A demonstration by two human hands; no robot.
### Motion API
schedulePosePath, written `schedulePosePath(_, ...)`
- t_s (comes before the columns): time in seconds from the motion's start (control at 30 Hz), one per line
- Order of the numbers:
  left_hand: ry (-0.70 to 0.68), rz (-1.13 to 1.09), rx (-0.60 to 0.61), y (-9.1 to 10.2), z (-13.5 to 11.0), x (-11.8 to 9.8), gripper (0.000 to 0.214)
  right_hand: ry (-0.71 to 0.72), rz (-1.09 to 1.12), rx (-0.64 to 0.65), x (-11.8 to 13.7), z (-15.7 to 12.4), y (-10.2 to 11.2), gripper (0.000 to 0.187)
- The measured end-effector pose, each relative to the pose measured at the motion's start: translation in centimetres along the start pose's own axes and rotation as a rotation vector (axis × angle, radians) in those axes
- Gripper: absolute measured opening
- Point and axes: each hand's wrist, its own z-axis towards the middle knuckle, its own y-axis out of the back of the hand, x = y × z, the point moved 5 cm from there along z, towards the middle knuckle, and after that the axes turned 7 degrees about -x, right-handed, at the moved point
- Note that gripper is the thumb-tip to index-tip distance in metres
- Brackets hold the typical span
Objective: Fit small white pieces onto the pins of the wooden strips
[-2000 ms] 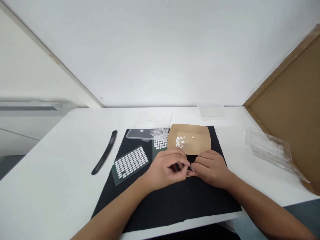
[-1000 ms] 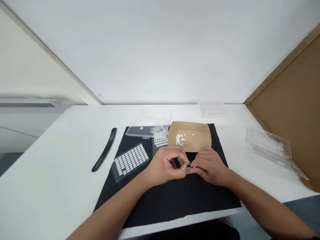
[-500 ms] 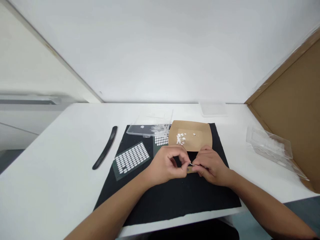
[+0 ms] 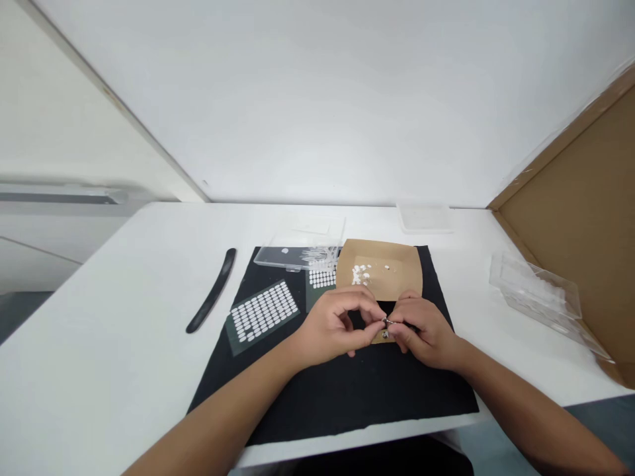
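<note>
Both hands pinch one small metal part (image 4: 386, 322)
The left hand (image 4: 337, 327) and right hand (image 4: 421, 330) meet fingertip to fingertip, equally near, over the black mat (image 4: 347, 396).

Looks like a small hand-assembly station in a workshop. Shows a bare white surface (image 4: 124, 344) boxed in by plain white walls (image 4: 317, 99), a black work mat (image 4: 347, 396), sheets of tiny white dots (image 4: 262, 316), a brown paper tray (image 4: 397, 274) of small white pieces, clear plastic trays (image 4: 538, 291) and a cardboard panel (image 4: 580, 218) at the right.
</note>
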Motion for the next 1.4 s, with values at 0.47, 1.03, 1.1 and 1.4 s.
schedulePosePath(0.47,-0.148,-0.028,-0.011,0.1,-0.4,-0.1,0.014,-0.153,0.154,0.03,0.2,-0.1,-0.1,0.037)
schedulePosePath(1.03,-0.873,0.814,-0.177,-0.5,-2.7,-2.6,0.015,0.239,-0.401,-0.068,0.6,0.0,0.1,0.034)
schedulePosePath(1.1,-0.867,0.861,-0.148,-0.5,-2.8,-2.6,0.015,0.25,-0.446,-0.061,0.7,0.0,0.1,0.032)
schedulePosePath(1.4,-0.775,0.491,-0.154,-0.2,-1.1,-2.8,0.012,0.337,-0.672,-0.053,1.3,-0.1,0.2,0.024)
